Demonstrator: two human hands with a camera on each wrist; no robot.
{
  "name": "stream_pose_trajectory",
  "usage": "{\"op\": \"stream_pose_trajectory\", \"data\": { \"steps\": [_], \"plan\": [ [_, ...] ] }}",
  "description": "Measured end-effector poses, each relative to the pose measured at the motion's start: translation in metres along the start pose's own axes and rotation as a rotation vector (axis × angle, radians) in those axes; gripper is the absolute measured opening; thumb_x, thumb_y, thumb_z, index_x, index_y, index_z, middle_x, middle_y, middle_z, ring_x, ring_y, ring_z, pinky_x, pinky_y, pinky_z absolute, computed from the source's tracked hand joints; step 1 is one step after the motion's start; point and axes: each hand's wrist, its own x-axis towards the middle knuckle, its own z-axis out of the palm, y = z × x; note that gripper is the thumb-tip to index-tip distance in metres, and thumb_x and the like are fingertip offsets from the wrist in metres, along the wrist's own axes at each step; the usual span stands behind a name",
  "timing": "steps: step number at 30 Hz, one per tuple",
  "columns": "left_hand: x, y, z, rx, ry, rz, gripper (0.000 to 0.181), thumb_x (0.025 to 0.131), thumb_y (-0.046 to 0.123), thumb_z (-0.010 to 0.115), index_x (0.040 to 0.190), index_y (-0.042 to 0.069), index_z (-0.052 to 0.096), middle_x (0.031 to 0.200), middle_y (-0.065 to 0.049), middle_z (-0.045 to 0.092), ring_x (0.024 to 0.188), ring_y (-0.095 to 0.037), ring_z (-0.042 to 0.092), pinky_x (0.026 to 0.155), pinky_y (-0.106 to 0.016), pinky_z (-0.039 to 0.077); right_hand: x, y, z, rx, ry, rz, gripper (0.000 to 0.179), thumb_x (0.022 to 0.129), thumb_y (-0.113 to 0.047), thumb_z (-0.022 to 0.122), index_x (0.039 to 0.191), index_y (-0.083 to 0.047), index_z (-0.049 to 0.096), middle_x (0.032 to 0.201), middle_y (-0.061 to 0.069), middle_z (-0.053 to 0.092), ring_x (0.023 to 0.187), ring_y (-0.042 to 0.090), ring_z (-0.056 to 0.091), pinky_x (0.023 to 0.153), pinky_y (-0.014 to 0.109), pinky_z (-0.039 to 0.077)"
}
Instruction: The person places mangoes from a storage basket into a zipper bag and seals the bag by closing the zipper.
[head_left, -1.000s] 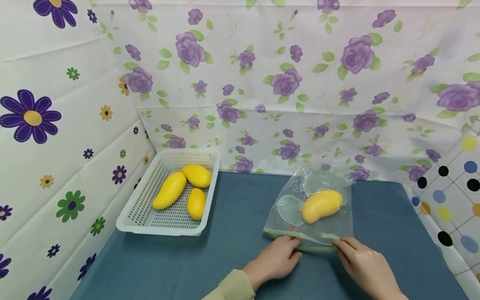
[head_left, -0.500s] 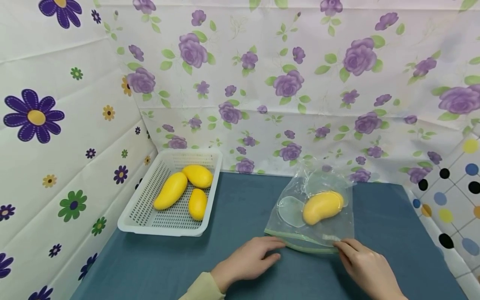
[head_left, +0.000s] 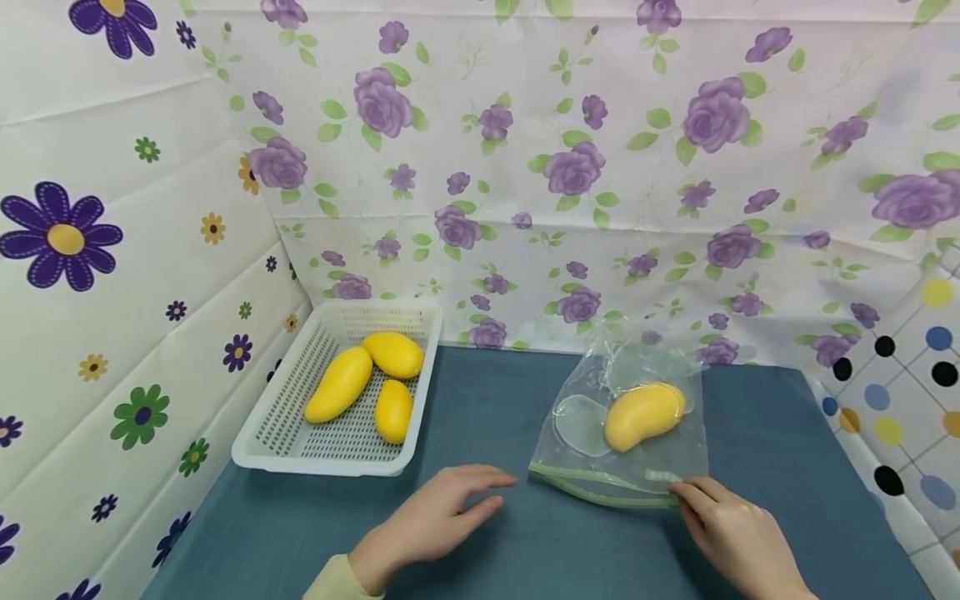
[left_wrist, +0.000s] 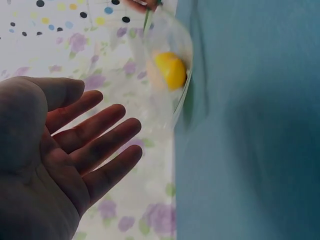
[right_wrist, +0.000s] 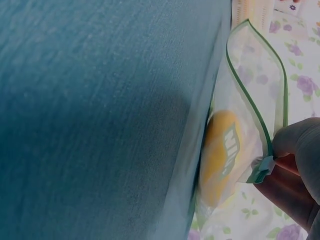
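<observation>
A clear zip bag [head_left: 581, 425] with a green-edged mouth lies on the blue cloth, one yellow mango [head_left: 643, 415] inside. My right hand [head_left: 733, 533] pinches the right corner of the bag's mouth. The right wrist view shows thumb and fingers at the slider [right_wrist: 266, 165], with the green rim [right_wrist: 245, 92] bowed apart. My left hand [head_left: 435, 517] hovers over the cloth left of the bag, holding nothing. Its fingers [left_wrist: 107, 167] are spread and relaxed in the left wrist view. Several inches further left, a white basket [head_left: 251, 446] holds three mangoes [head_left: 339, 385].
The blue cloth [head_left: 480, 400] covers the table. A flowered sheet [head_left: 510, 167] hangs behind it, another patterned sheet [head_left: 150, 292] runs along the left, and a dotted one [head_left: 907, 433] along the right.
My left hand has let go of the bag's mouth and moved left, toward the basket. My right hand keeps its pinch on the corner, and the bag stays in place.
</observation>
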Motion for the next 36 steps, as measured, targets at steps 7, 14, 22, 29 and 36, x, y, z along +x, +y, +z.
{"op": "stream_pose_trajectory", "data": {
  "steps": [7, 14, 22, 29, 36],
  "plan": [
    [-0.027, 0.001, -0.03, -0.038, 0.097, -0.018, 0.032, 0.113, 0.039, 0.056, 0.14, 0.028, 0.07, 0.136, 0.012, 0.069, 0.127, -0.015, 0.066, 0.106, -0.046, 0.054, 0.0, 0.001, -0.001, -0.011, -0.009, 0.009, 0.039, 0.069, -0.002, 0.097, 0.103, -0.014, 0.082, 0.095, -0.002, 0.073, 0.066, 0.009, 0.068, 0.052, 0.024, 0.053],
    [-0.053, -0.005, -0.056, 0.018, 0.316, -0.034, 0.024, 0.111, 0.03, 0.062, 0.131, 0.029, 0.075, 0.127, 0.014, 0.072, 0.111, -0.013, 0.071, 0.091, -0.035, 0.061, -0.001, 0.001, -0.002, -0.012, -0.021, 0.025, 0.039, 0.069, -0.003, 0.097, 0.103, -0.014, 0.082, 0.095, -0.002, 0.073, 0.066, 0.01, 0.068, 0.051, 0.024, 0.052],
    [-0.076, -0.019, -0.083, 0.122, 0.536, -0.075, 0.024, 0.108, 0.013, 0.065, 0.128, 0.016, 0.078, 0.121, 0.001, 0.077, 0.104, -0.013, 0.072, 0.085, -0.033, 0.061, -0.004, 0.002, 0.0, -0.013, -0.027, 0.038, 0.039, 0.069, -0.004, 0.098, 0.103, -0.015, 0.082, 0.095, -0.002, 0.073, 0.065, 0.011, 0.067, 0.051, 0.025, 0.051],
    [-0.091, -0.027, -0.103, 0.209, 0.692, -0.193, 0.024, 0.109, 0.012, 0.064, 0.129, 0.012, 0.077, 0.122, -0.001, 0.076, 0.106, -0.017, 0.07, 0.084, -0.032, 0.059, -0.004, 0.001, 0.0, -0.015, -0.033, 0.048, 0.037, 0.071, -0.004, 0.097, 0.103, -0.016, 0.082, 0.095, -0.003, 0.074, 0.065, 0.011, 0.067, 0.051, 0.025, 0.051],
    [-0.105, -0.045, -0.119, 0.212, 0.66, -0.348, 0.035, 0.112, 0.017, 0.059, 0.143, 0.004, 0.066, 0.138, -0.015, 0.069, 0.12, -0.033, 0.066, 0.092, -0.049, 0.058, -0.005, 0.001, 0.0, -0.014, -0.028, 0.044, 0.037, 0.07, -0.004, 0.097, 0.102, -0.016, 0.083, 0.093, -0.004, 0.073, 0.064, 0.009, 0.066, 0.05, 0.024, 0.05]
  ]
}}
